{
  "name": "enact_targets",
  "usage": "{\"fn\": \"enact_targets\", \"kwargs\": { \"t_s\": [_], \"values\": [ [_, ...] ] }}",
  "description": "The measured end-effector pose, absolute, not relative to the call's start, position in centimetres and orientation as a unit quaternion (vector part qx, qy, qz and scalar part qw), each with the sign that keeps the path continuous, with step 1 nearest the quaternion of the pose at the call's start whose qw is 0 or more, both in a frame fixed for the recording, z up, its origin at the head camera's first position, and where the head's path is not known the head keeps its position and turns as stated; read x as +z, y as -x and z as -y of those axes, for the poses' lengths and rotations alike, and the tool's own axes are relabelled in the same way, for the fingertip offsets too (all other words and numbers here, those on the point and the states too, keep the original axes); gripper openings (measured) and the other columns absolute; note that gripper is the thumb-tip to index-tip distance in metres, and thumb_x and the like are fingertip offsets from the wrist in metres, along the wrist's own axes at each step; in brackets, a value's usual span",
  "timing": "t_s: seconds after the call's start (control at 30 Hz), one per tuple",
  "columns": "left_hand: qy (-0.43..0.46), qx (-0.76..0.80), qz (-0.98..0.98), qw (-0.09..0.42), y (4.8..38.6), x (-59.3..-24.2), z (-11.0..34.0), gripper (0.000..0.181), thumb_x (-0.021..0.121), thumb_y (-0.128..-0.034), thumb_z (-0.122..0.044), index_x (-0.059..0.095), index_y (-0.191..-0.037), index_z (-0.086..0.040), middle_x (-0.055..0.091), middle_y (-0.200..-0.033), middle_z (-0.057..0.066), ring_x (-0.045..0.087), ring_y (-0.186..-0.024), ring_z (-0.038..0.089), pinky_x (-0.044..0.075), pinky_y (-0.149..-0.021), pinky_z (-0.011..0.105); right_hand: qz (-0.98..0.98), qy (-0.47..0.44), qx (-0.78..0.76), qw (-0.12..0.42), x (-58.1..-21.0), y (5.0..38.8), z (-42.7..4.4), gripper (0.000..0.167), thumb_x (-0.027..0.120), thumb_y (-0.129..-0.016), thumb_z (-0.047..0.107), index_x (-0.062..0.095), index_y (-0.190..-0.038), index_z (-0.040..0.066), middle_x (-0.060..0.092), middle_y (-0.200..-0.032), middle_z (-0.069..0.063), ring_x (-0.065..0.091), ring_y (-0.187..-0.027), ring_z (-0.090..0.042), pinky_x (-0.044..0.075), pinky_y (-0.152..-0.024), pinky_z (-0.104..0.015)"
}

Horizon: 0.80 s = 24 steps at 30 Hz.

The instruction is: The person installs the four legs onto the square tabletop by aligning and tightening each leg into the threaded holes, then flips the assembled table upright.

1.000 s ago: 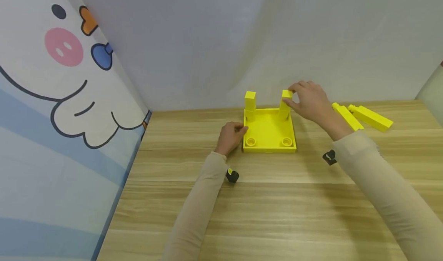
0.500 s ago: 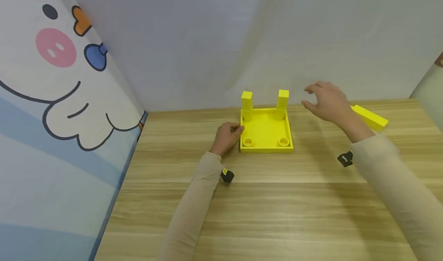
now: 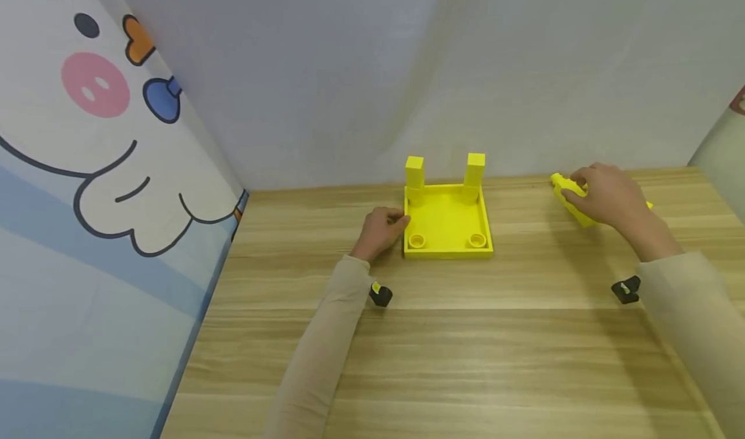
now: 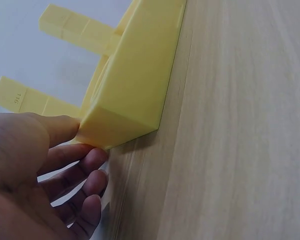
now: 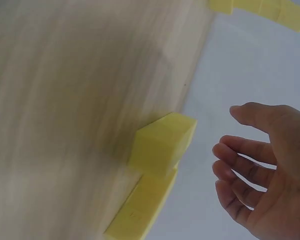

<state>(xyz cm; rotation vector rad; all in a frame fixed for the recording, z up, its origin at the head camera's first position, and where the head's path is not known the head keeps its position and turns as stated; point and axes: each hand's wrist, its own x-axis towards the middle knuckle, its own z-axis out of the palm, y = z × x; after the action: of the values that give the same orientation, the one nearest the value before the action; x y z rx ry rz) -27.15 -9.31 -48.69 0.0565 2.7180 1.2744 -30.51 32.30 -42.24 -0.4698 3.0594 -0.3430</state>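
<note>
A square yellow tray (image 3: 445,222) lies on the wooden table, with upright yellow posts (image 3: 475,171) at both back corners and round sockets (image 3: 477,240) at both front corners. At its left side, my left hand (image 3: 379,233) pinches the wall between thumb and index finger; the left wrist view shows this grip at a tray corner. Far to the right, my right hand (image 3: 608,196) is over a lying yellow post (image 3: 573,200) with a knobbed end. In the right wrist view, the right hand (image 5: 270,165) has loosely bent, spread fingers, apart from the post.
Another yellow post (image 5: 140,210) lies beside the first, mostly covered by my right hand in the head view. A grey-white wall (image 3: 326,90) rises directly behind the table. A cartoon-printed panel (image 3: 105,167) stands along the left edge.
My right hand has let go of the back-right upright post and moved right, down to the lying posts. The left hand stays at the tray's left side.
</note>
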Motion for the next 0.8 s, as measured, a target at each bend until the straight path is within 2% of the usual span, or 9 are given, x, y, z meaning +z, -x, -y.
{"fn": "enact_targets", "kwargs": {
  "t_s": [0.3,0.57,0.73,0.8],
  "values": [
    [-0.015,0.422,-0.903,0.085,27.0,-48.3,9.0,0.04,0.059,-0.1041,-0.027,0.065,-0.134,-0.002,0.068,-0.136,0.016,0.063,-0.127,0.032,0.051,-0.109,0.045,-0.987,0.113,-0.092,0.065,-43.5,30.0,-35.0,0.058,0.06,-0.099,0.033,0.057,-0.127,-0.018,0.059,-0.126,-0.042,0.061,-0.106,-0.057,0.055,-0.077,-0.062],
    [-0.014,0.428,-0.9,0.079,27.3,-48.6,9.0,0.038,0.06,-0.1039,-0.027,0.067,-0.132,-0.003,0.07,-0.132,0.016,0.065,-0.122,0.031,0.053,-0.105,0.045,-0.987,0.106,-0.088,0.081,-44.3,30.2,-35.9,0.06,0.06,-0.099,0.037,0.059,-0.126,-0.016,0.06,-0.121,-0.043,0.064,-0.088,-0.045,0.051,-0.056,-0.047],
    [-0.014,0.431,-0.899,0.074,27.3,-48.7,8.8,0.038,0.061,-0.1033,-0.026,0.068,-0.131,-0.002,0.07,-0.132,0.016,0.066,-0.122,0.032,0.053,-0.106,0.044,-0.986,0.098,-0.097,0.095,-44.7,29.8,-36.1,0.055,0.059,-0.099,0.04,0.062,-0.123,-0.009,0.065,-0.1,-0.033,0.057,-0.076,-0.034,0.045,-0.053,-0.04],
    [-0.014,0.433,-0.898,0.075,27.3,-48.7,8.8,0.038,0.061,-0.1031,-0.026,0.068,-0.131,-0.002,0.07,-0.132,0.016,0.066,-0.122,0.031,0.053,-0.106,0.044,-0.985,0.092,-0.105,0.097,-44.8,29.6,-36.1,0.049,0.059,-0.098,0.043,0.066,-0.109,-0.004,0.062,-0.086,-0.024,0.053,-0.071,-0.03,0.041,-0.052,-0.038]
  ]
}}
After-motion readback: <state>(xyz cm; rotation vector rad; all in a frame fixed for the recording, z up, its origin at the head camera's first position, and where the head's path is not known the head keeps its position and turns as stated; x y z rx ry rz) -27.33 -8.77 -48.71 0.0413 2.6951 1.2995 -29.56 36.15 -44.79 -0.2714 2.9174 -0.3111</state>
